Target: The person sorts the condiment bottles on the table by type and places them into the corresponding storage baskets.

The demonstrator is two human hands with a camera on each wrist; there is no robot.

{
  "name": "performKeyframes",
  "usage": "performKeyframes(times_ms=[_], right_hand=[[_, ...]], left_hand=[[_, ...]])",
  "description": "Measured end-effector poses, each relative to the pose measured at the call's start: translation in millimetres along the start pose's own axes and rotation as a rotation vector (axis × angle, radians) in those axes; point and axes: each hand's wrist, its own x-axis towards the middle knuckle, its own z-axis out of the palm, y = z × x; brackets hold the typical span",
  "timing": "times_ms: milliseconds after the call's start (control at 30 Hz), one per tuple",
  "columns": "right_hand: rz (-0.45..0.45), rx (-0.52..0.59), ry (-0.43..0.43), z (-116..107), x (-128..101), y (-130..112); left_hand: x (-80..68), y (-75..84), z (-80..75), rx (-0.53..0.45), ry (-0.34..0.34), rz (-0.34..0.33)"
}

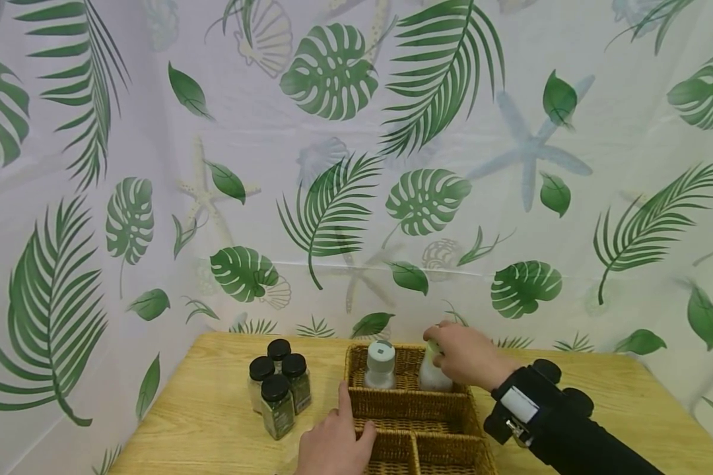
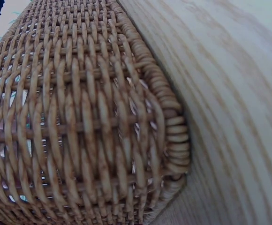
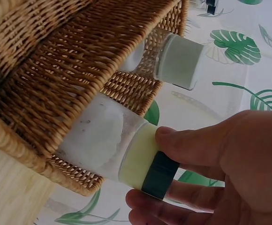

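Head view: right hand [image 1: 466,356] pinched the cap of a bottle [image 1: 432,376] standing in the basket's [image 1: 412,402] far compartment, just right of a second bottle [image 1: 380,365]. Left hand [image 1: 335,443], index extended, pressed the near rim, likely steadying it; four jars [image 1: 277,386] stood beyond its fingertips.

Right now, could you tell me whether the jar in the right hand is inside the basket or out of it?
Inside. The jar stands upright in the basket's back compartment, its body below the rim, while the right hand grips its lid.
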Motion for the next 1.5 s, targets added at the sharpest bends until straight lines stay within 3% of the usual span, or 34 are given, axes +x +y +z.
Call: performKeyframes(times_ms=[333, 667, 1000, 1500], right_hand=[[-0.005, 0.042, -0.025, 17.0, 0.2, 5.5], [-0.023, -0.014, -0.002, 21.5, 2.3, 3.0], [0.008, 0.027, -0.044, 12.9, -3.7, 3.9], [0.064, 0.087, -0.034, -12.8, -37.9, 25.8]], left_hand=[[-0.7, -1.7, 2.6, -0.003, 0.009, -0.006], [-0.7, -2.4, -0.4, -0.014, -0.006, 0.003], [-0.4, -0.5, -0.5, -0.012, -0.011, 0.000], [-0.5, 0.5, 1.8, 0.023, -0.008, -0.014]])
